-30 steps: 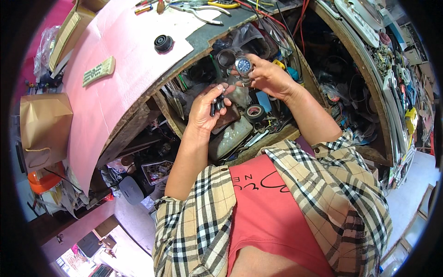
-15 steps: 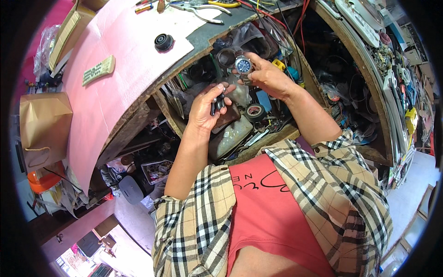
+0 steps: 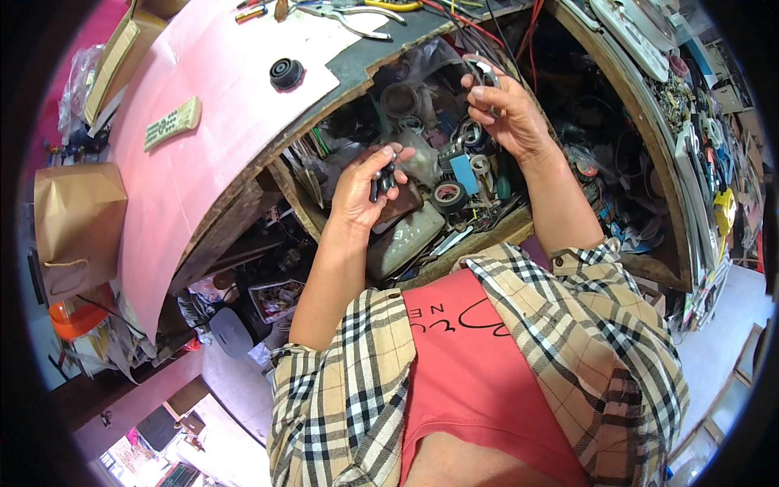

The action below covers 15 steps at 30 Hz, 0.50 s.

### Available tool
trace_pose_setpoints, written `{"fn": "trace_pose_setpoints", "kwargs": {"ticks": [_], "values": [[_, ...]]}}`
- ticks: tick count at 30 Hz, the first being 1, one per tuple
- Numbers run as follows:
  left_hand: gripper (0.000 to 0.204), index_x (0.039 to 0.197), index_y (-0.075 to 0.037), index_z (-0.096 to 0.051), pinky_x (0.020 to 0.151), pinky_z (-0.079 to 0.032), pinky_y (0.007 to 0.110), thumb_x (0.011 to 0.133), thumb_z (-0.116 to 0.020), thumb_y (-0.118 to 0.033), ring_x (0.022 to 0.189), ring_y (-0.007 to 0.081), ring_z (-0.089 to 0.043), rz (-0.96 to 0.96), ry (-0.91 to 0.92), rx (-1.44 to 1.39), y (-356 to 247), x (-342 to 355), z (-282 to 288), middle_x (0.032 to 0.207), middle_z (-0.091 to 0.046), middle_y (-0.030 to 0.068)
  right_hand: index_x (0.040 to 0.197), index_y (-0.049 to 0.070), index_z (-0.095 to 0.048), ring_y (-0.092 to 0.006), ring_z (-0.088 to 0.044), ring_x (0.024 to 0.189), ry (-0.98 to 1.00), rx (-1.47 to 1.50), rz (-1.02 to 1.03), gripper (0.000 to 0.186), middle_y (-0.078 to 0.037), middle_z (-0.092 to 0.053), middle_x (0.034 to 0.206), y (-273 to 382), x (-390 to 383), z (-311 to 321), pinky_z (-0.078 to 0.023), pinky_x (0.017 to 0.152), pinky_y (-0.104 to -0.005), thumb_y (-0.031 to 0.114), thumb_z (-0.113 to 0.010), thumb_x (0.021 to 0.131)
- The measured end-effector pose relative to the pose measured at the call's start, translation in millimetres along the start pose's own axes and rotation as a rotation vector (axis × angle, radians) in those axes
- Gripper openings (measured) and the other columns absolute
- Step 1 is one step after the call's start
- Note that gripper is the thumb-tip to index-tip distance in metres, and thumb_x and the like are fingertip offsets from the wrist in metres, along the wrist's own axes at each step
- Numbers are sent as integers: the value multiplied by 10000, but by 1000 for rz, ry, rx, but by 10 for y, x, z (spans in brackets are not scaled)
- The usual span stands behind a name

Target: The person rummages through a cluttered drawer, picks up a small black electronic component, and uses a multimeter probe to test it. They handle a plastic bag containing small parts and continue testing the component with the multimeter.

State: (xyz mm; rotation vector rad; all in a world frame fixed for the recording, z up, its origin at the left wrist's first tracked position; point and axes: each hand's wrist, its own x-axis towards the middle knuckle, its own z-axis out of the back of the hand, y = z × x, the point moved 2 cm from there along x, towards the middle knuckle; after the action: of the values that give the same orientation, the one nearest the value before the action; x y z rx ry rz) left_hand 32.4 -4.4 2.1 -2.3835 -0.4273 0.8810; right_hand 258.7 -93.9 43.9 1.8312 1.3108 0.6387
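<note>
Right hand [image 3: 513, 122] was raised in the upper middle of the frame, fingers curled and thumb pinching what looked like a metal-banded wristwatch [image 3: 480, 73], tilted nearly edge-on so the dial could not be made out. Left hand [image 3: 363, 193], nearer the centre of the frame, was half closed, with several small dark pieces [image 3: 375, 191] caught between thumb and fingers (their exact kind could not be told). The two hands stood well apart.

Handling, by judgement: the wristwatch seemed dense for its bulk, case stiff, band probably linked and floppy; polished metal would be slippery, the glass prone to scratches. Best hold seemed the sides of the case, thumb off the glass. The small dark pieces looked light, smooth and easy to drop; a cupped palm suited them.

Edges: below both hands lay an open wooden drawer [image 3: 487, 240], crowded with a tape roll [image 3: 448, 196], a blue card [image 3: 464, 174] and loose parts, where a dropped piece could easily be lost. The rough bench edge [image 3: 312, 126] ran diagonally from left of centre toward the top middle; red cables [image 3: 479, 32] hung near the right hand. Open room: the air between the hands, and parts of the pink sheet [image 3: 219, 89] at upper left, around a remote control [image 3: 173, 123] and a black round cap [image 3: 286, 75]
</note>
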Motion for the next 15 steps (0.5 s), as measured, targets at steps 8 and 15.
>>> {"fn": "trace_pose_setpoints", "kwargs": {"ticks": [8, 15], "values": [[229, 1030, 12, -580, 432, -453, 203, 876, -613, -154, 651, 147, -607, -1, -8, 9, 11, 21, 21, 1069, -625, 196, 983, -23, -545, -100, -511, 577, -193, -215, -169, 253, -64, -568, 823, -34, 0, -54, -400, 489, -224, 220, -493, 934], [252, 1037, 17, -576, 439, -448, 202, 867, -626, -162, 657, 146, -603, -8, -10, 23, 5, 14, 1, 1073, -620, 198, 1031, -17, -553, -106, -540, 550, -279, -612, -234, 308, -80, -607, 789, -158, 43, 107, -432, 486, -242, 269, -527, 920]]}}
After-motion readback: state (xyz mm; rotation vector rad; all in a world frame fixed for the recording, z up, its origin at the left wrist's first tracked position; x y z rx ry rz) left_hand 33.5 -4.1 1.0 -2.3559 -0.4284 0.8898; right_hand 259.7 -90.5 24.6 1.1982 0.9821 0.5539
